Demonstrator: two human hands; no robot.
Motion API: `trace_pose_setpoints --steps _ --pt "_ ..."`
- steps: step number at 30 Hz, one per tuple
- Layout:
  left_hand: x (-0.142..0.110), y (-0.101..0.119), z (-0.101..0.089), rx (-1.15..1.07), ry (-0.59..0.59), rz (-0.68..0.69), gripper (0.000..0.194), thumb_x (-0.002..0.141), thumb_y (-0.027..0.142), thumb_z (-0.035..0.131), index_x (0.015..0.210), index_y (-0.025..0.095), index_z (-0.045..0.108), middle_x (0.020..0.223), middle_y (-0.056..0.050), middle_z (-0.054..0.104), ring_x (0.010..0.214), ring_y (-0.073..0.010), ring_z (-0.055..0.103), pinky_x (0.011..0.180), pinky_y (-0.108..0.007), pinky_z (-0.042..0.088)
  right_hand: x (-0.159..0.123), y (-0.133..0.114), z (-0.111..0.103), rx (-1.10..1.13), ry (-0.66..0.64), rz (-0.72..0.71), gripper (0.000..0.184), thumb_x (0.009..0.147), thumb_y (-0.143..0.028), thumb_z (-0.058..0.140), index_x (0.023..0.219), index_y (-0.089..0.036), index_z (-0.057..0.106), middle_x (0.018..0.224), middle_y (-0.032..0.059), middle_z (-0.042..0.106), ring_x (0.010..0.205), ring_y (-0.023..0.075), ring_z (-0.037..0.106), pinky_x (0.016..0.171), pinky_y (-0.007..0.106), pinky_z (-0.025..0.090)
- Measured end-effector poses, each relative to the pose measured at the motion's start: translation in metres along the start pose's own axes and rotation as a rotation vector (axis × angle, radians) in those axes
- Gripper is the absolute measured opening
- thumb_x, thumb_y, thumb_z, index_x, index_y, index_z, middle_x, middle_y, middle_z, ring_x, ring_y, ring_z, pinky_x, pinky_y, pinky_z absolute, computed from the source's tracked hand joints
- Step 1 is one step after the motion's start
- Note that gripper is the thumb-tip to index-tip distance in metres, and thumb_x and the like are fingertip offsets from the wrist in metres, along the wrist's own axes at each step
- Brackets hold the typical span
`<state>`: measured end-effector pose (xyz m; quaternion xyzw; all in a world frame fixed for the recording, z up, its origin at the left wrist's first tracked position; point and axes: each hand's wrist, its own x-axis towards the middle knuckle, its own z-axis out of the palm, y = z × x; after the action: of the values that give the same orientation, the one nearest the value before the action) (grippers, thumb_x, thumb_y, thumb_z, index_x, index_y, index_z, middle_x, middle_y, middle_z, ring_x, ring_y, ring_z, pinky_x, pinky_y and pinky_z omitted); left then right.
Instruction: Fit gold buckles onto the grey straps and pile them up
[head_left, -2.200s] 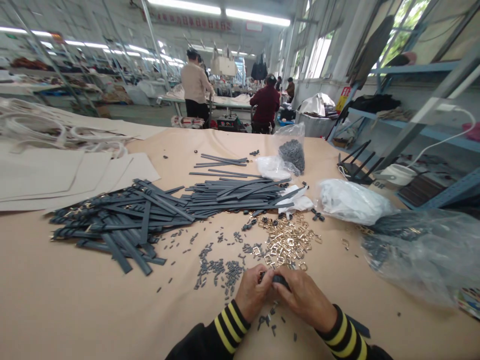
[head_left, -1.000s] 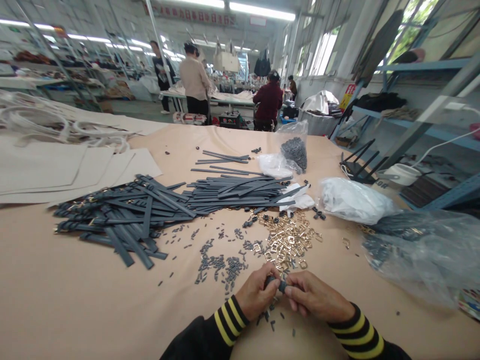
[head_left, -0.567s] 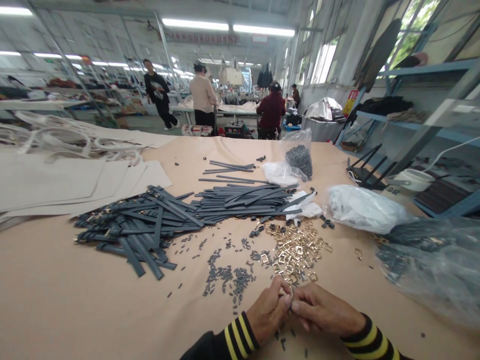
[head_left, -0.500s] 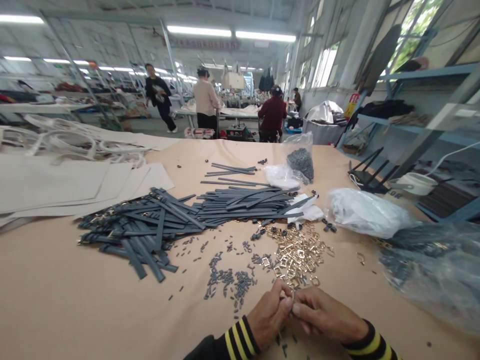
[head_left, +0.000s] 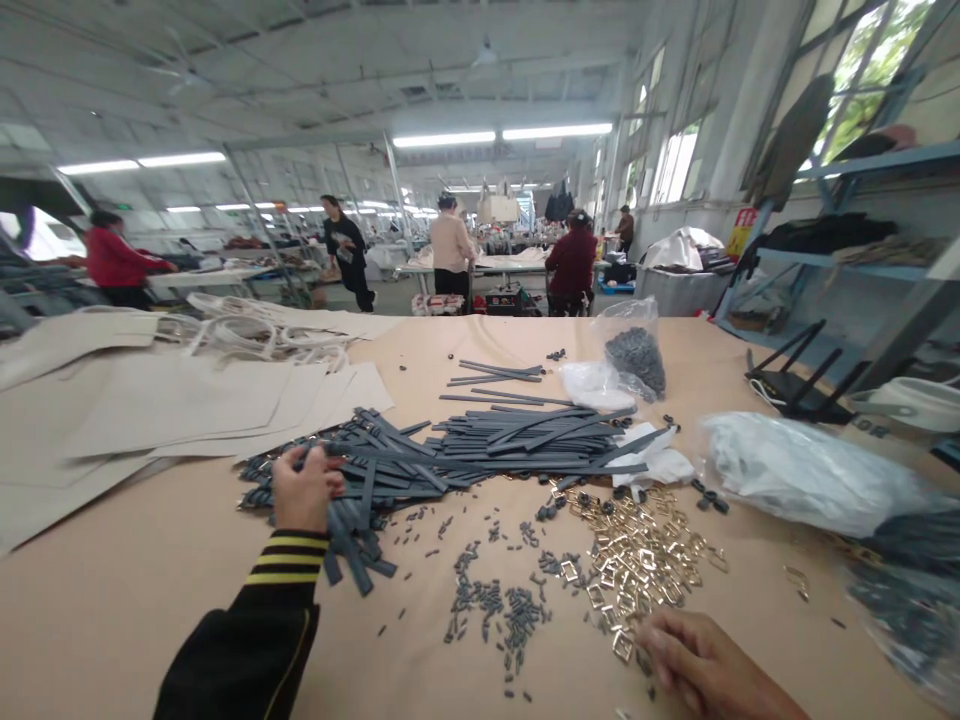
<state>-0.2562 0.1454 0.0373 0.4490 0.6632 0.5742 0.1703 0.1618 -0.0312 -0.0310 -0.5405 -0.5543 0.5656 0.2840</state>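
Observation:
On the left, my left hand (head_left: 307,485) is over the pile of dark grey straps with gold buckles (head_left: 352,545). Its fingers are curled around the end of one dark strap (head_left: 405,460), which stretches off to the right. At lower right, my right hand (head_left: 705,665) is low over the table with its fingers bent together. Its fingertips are beside a square gold buckle (head_left: 622,645) at the near edge of the loose buckle heap (head_left: 645,555). What those fingertips hold, if anything, is hidden. Small dark strap loops (head_left: 517,620) lie scattered between my hands.
Plain dark straps (head_left: 525,440) lie stacked mid-table. Beige panels (head_left: 180,400) cover the left side. Plastic bags (head_left: 810,470) and a black router (head_left: 802,375) stand at right. A clear bag of dark pieces (head_left: 634,360) sits behind. Several people work beyond the table.
My hands were together at the near edge by the buckles. My left hand has moved far left onto the strap pile; my right stays near the buckles. The view has shifted up and left.

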Motion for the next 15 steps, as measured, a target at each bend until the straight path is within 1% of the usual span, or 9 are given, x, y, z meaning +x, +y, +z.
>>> trace_pose_setpoints --steps 1,2,3,5,7,8,10,12,15 --pt "0.011 -0.005 -0.003 0.034 0.039 0.019 0.032 0.084 0.026 0.027 0.112 0.012 0.03 0.065 0.001 0.053 0.036 -0.0065 0.04 0.036 -0.02 0.039 0.002 0.005 0.002 0.001 0.047 0.02 0.041 0.081 -0.052 0.04 0.066 -0.015 0.049 0.052 -0.0058 0.043 0.039 0.0042 0.032 0.037 0.016 0.022" --pt "0.014 -0.009 -0.001 0.07 0.037 0.045 0.032 0.083 0.023 0.028 0.113 0.012 0.031 0.066 0.0 0.053 0.037 -0.007 0.041 0.036 -0.021 0.04 0.004 0.008 0.004 -0.005 0.094 0.04 0.042 0.08 -0.053 0.039 0.064 -0.016 0.048 0.051 -0.0064 0.041 0.038 0.0043 0.031 0.036 0.016 0.022" --pt "0.01 -0.013 0.006 0.105 -0.004 0.079 0.031 0.082 0.022 0.031 0.111 0.011 0.034 0.067 -0.001 0.054 0.04 -0.0082 0.043 0.038 -0.022 0.042 0.006 0.011 0.007 -0.016 0.138 0.052 0.043 0.079 -0.055 0.039 0.063 -0.016 0.047 0.05 -0.0068 0.04 0.038 0.0045 0.03 0.036 0.016 0.022" --pt "-0.012 -0.02 0.034 0.18 -0.15 0.179 0.024 0.078 0.023 0.042 0.099 0.013 0.046 0.071 -0.003 0.058 0.051 -0.0124 0.052 0.048 -0.026 0.047 0.008 0.014 0.012 -0.036 0.207 0.052 0.043 0.078 -0.056 0.039 0.06 -0.017 0.045 0.049 -0.0071 0.038 0.039 0.0051 0.03 0.037 0.016 0.025" --pt "-0.04 -0.024 0.072 0.247 -0.331 0.315 0.012 0.075 0.022 0.049 0.084 0.016 0.055 0.079 -0.004 0.061 0.071 -0.0155 0.057 0.068 -0.03 0.048 0.01 0.017 0.016 -0.042 0.261 0.049 0.043 0.076 -0.058 0.039 0.06 -0.018 0.044 0.048 -0.0071 0.038 0.038 0.0054 0.03 0.038 0.017 0.026" --pt "-0.053 -0.024 0.091 0.275 -0.409 0.378 0.011 0.074 0.02 0.05 0.082 0.018 0.057 0.082 -0.003 0.061 0.078 -0.0156 0.056 0.076 -0.03 0.046 0.01 0.018 0.017 -0.034 0.287 0.058 0.043 0.076 -0.058 0.039 0.061 -0.018 0.044 0.048 -0.0071 0.038 0.037 0.0054 0.03 0.037 0.017 0.026" --pt "-0.07 -0.022 0.124 0.333 -0.517 0.48 0.014 0.072 0.015 0.052 0.084 0.019 0.059 0.088 -0.003 0.061 0.087 -0.0163 0.053 0.083 -0.03 0.042 0.009 0.021 0.018 -0.008 0.337 0.088 0.043 0.075 -0.06 0.038 0.064 -0.019 0.046 0.049 -0.0071 0.038 0.036 0.0054 0.028 0.034 0.017 0.024" --pt "-0.074 -0.018 0.146 0.398 -0.568 0.544 0.015 0.071 0.011 0.051 0.082 0.019 0.059 0.089 -0.005 0.059 0.088 -0.0182 0.05 0.083 -0.032 0.04 0.009 0.023 0.018 0.008 0.368 0.1 0.042 0.074 -0.06 0.038 0.066 -0.019 0.046 0.05 -0.0072 0.038 0.036 0.0056 0.028 0.033 0.017 0.024" --pt "-0.069 -0.01 0.155 0.486 -0.599 0.608 0.014 0.073 0.008 0.047 0.073 0.016 0.059 0.083 -0.007 0.056 0.084 -0.0201 0.047 0.079 -0.035 0.039 0.01 0.024 0.018 0.01 0.376 0.089 0.042 0.073 -0.06 0.04 0.066 -0.019 0.046 0.05 -0.0072 0.038 0.037 0.006 0.031 0.033 0.016 0.026"
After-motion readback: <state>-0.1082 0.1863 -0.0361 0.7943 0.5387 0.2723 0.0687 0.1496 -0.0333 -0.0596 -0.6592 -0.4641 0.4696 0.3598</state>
